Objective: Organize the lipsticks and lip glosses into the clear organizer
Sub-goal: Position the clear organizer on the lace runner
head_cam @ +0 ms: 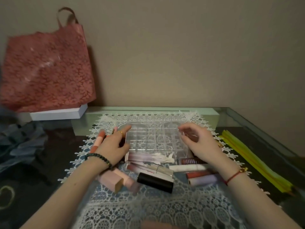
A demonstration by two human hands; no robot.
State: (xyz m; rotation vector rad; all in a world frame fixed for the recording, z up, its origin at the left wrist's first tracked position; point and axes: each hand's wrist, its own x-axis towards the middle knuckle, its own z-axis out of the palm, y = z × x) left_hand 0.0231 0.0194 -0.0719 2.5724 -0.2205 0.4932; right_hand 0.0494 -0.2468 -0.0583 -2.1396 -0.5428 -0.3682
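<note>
A clear organizer (153, 138) with a grid of empty compartments stands on a white lace cloth (148, 207). My left hand (112, 146) rests against its left side, fingers spread. My right hand (199, 141) hovers at its right side, fingers curled and apart. In front of the organizer lie several lipsticks and glosses: a black tube (155, 182), a pink square tube (113, 179), a white-capped gloss (150, 169), a red gloss (200, 174), a lilac tube (203, 180). A coral striped tube (98, 141) lies left of my left hand.
A pink patterned bag (47, 68) stands on a white box (57, 113) at the back left. Yellow pencils (254, 159) lie along the right. Blue-grey fabric (21, 142) is bunched at the left. A wall rises close behind the glass-topped table (247, 116).
</note>
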